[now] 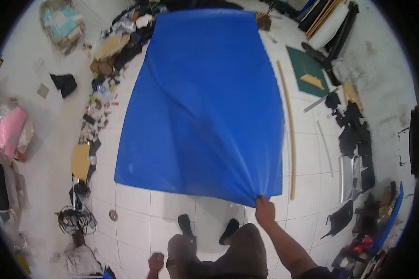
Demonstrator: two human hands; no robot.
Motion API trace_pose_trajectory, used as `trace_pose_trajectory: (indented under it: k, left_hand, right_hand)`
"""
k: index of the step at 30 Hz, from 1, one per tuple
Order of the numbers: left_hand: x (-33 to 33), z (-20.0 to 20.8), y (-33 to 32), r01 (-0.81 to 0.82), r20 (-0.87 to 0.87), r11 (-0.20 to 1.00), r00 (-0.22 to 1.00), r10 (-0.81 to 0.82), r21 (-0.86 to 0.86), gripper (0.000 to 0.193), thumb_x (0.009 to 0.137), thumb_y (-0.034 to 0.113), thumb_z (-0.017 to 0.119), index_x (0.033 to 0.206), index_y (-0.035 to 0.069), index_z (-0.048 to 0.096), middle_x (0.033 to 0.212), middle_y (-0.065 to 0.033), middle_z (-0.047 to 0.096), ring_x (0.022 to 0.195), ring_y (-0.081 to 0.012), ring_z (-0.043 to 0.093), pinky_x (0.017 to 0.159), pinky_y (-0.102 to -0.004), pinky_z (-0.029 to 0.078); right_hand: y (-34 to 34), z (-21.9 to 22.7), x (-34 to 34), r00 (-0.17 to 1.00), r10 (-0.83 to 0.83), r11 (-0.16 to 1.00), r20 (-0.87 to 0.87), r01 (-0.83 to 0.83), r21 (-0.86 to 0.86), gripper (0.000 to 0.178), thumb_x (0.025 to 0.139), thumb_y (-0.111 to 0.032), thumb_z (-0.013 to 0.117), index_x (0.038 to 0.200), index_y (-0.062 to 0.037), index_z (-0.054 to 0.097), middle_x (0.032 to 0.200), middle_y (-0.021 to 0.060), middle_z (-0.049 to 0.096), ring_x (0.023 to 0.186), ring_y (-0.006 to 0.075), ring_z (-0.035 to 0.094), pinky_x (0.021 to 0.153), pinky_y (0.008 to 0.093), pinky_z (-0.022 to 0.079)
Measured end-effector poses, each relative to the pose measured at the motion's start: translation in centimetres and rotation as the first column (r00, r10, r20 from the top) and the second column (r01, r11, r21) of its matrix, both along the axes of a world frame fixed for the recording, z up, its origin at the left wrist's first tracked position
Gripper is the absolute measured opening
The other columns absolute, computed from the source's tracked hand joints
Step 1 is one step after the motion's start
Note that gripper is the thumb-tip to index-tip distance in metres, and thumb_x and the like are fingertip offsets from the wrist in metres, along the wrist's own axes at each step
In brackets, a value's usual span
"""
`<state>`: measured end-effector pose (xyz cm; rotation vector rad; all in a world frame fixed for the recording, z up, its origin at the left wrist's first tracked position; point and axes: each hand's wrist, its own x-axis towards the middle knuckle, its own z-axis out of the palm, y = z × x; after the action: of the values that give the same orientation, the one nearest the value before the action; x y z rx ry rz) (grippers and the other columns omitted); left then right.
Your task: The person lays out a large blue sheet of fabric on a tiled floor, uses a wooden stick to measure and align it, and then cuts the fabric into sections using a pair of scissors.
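Note:
A large blue sheet [209, 93], smooth like vinyl or leather, lies spread over the white tiled floor in front of me. Its near edge is pinched in my right hand [265, 211], close to the near right corner. Folds fan out from that grip across the sheet. Low in the view, beside my left knee, my left hand [156, 262] hangs apart from the sheet with its fingers curled. Whatever it may hold is too small to make out.
A long wooden strip [289, 135] lies along the sheet's right side. Beyond it are a green cutting mat [305, 72] and a metal ruler [315, 103]. Scraps line the left wall, with a tan board [80, 162]. Dark offcuts [354, 132] lie at the right wall.

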<state>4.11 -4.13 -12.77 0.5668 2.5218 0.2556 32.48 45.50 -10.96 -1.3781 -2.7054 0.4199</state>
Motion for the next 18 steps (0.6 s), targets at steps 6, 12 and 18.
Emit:
trace_pose_trajectory:
  k: [6, 12, 18]
  left_hand:
    - [-15.0, -16.8, 10.6, 0.031, 0.059, 0.997, 0.998, -0.035, 0.073, 0.026, 0.085, 0.023, 0.067, 0.102, 0.003, 0.067, 0.093, -0.0162, 0.068, 0.081, -0.0311, 0.067, 0.076, -0.0392, 0.053]
    - [-24.5, -30.1, 21.6, 0.416, -0.148, 0.909, 0.9, -0.409, 0.021, 0.062, 0.077, 0.023, 0.074, 0.131, 0.006, 0.048, 0.121, -0.0229, 0.053, 0.115, -0.0402, 0.05, 0.099, -0.0463, 0.043]
    - [-26.2, -38.0, 29.9, 0.684, -0.387, 0.727, 0.688, -0.614, 0.064, 0.102, 0.064, 0.03, 0.082, 0.149, 0.011, 0.029, 0.149, -0.0251, 0.03, 0.139, -0.0451, 0.027, 0.114, -0.0537, 0.024]
  right_hand:
    - [4.2, -20.6, 4.6, 0.996, 0.025, 0.983, 0.09, -0.041, 0.178, 0.034, 0.084, -0.006, 0.056, 0.118, -0.0069, 0.061, 0.133, 0.0142, 0.053, 0.124, 0.0342, 0.049, 0.1, 0.0506, 0.036]
    - [8.9, -31.4, 1.8, 0.997, 0.073, 0.96, 0.006, -0.072, 0.271, 0.043, 0.069, -0.001, 0.062, 0.112, -0.0036, 0.061, 0.124, 0.0107, 0.06, 0.12, 0.0324, 0.052, 0.099, 0.0452, 0.04]
    - [9.6, -38.1, 2.7, 0.986, 0.02, 0.996, -0.166, -0.005, 0.092, 0.042, 0.069, 0.006, 0.061, 0.109, -0.0062, 0.062, 0.129, 0.0125, 0.057, 0.124, 0.0373, 0.049, 0.101, 0.0456, 0.044]
